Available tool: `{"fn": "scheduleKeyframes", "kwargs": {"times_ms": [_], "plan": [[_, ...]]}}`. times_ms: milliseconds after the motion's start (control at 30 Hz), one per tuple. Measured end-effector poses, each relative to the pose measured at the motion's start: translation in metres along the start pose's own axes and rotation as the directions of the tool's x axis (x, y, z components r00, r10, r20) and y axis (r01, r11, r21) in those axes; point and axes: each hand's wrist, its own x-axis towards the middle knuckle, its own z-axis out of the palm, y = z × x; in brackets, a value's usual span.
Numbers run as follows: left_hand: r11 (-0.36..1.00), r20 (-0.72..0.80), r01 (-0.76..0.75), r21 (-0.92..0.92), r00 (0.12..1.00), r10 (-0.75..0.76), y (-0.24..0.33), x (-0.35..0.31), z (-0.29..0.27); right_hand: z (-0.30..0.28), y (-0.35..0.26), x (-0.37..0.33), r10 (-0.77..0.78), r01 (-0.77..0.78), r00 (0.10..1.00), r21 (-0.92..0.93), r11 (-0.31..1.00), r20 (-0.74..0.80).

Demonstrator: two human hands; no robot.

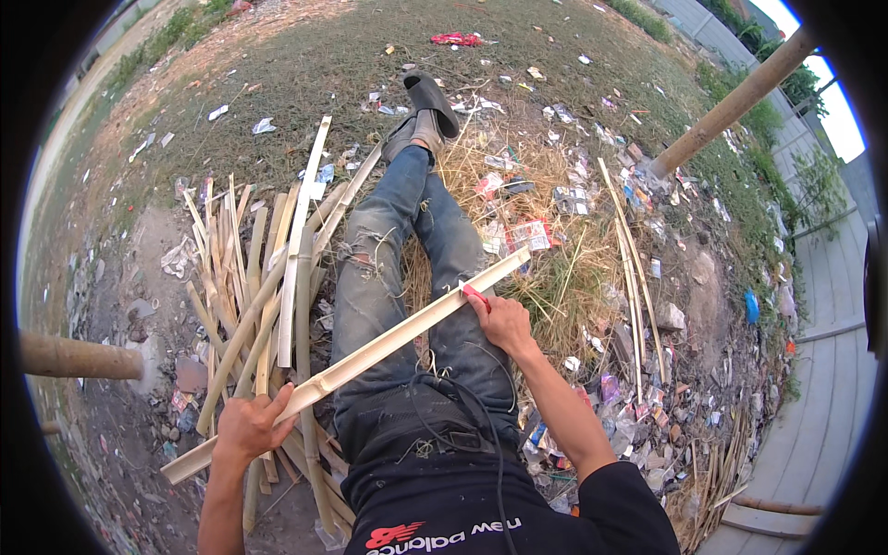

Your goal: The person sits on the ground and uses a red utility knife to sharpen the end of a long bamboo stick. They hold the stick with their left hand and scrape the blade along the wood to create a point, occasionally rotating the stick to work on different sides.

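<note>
A long split bamboo strip (398, 342) lies slantwise across my thighs, its pale hollow inner face up and a node ridge towards its lower left part. My left hand (250, 425) is wrapped round the strip near its lower left end. Closer to the upper right end, my right hand (504, 326) grips a small red-handled knife (475, 296). The knife's short pale tip touches the strip's edge, though most of the handle is hidden in my fingers. My legs in torn jeans (370, 268) stretch out ahead, crossed at the ankles.
Bamboo poles and split pieces (245, 287) are heaped at my left. Several thin strips (634, 277) lie on the littered ground at right, near dry straw (573, 287). Upright posts (731, 106) stand at both sides. A dark cable (481, 421) trails over my waist.
</note>
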Motion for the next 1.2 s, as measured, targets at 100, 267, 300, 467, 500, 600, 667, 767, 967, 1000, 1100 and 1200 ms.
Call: {"fn": "scheduleKeyframes", "kwargs": {"times_ms": [100, 267, 300, 467, 500, 600, 667, 767, 967, 1000, 1100, 1200], "plan": [[0.998, -0.014, 0.055, -0.040, 0.998, -0.056, -0.026, -0.028, -0.009, -0.013, 0.072, 0.029, 0.290, -0.296, 0.951, -0.045, 0.954, -0.105], [0.979, -0.078, 0.197, -0.054, 0.977, -0.201, -0.085, -0.124, 0.000, -0.089, 0.266, 0.027, 0.412, -0.452, 0.867, -0.091, 0.887, -0.281], [0.979, -0.086, 0.197, -0.062, 0.976, -0.201, -0.082, -0.123, 0.005, -0.095, 0.260, 0.029, 0.395, -0.425, 0.873, -0.048, 0.904, -0.285], [0.987, -0.101, 0.146, -0.064, 0.983, -0.152, -0.067, -0.079, 0.049, -0.096, 0.224, 0.048, 0.373, -0.297, 0.885, 0.278, 0.913, -0.278], [0.989, -0.097, 0.143, -0.048, 0.984, -0.147, -0.065, -0.070, 0.050, -0.093, 0.202, 0.050, 0.358, -0.258, 0.897, 0.350, 0.900, -0.259], [0.994, -0.098, 0.110, -0.028, 0.989, -0.112, -0.067, -0.052, 0.046, -0.096, 0.139, 0.044, 0.306, -0.196, 0.928, 0.417, 0.887, -0.213], [0.996, -0.105, 0.081, -0.022, 0.991, -0.083, -0.069, -0.042, 0.043, -0.087, 0.123, 0.040, 0.248, -0.150, 0.955, 0.456, 0.877, -0.164], [0.998, -0.117, 0.055, -0.020, 0.991, -0.057, -0.064, -0.029, 0.040, -0.070, 0.101, 0.034, 0.197, -0.144, 0.978, 0.446, 0.883, -0.074], [0.997, -0.111, 0.012, -0.070, 0.994, -0.019, -0.048, -0.010, 0.058, -0.028, 0.052, 0.019, 0.059, -0.082, 0.996, 0.504, 0.860, 0.061], [0.998, -0.102, 0.012, -0.068, 0.995, -0.019, -0.043, -0.004, 0.059, -0.023, 0.046, 0.018, 0.042, -0.059, 0.998, 0.494, 0.867, 0.046], [0.997, -0.104, 0.008, -0.075, 0.994, -0.016, -0.029, 0.012, 0.057, -0.011, 0.035, 0.019, -0.004, -0.026, 0.998, 0.437, 0.899, 0.067], [0.996, -0.095, 0.009, -0.094, 0.995, -0.018, -0.023, 0.016, 0.058, -0.010, 0.018, 0.017, 0.117, -0.211, 0.975, 0.611, 0.763, 0.190]]}}
